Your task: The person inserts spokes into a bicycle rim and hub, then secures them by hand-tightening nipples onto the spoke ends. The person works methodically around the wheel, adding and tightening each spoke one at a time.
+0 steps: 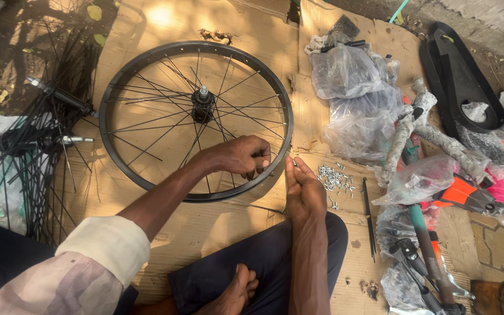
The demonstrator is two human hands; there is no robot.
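A black bicycle wheel rim (147,64) with thin black spokes and a centre hub (203,105) lies flat on cardboard (147,23). My left hand (239,156) reaches in over the rim's near right side, its fingers closed around a spoke close to the rim. My right hand (303,189) rests against the outside of the rim at the same spot, fingers pointing up and pinched on a small metal piece at the rim's edge; the piece itself is barely visible. My legs in dark trousers and a bare foot (235,291) lie below.
A bundle of loose black spokes with hubs (42,134) lies to the left. A pile of small silver nipples (333,178) and a thin black rod (369,216) sit right of my hand. Plastic bags (351,99), wrapped frame parts (415,128) and a black chain guard (462,87) crowd the right.
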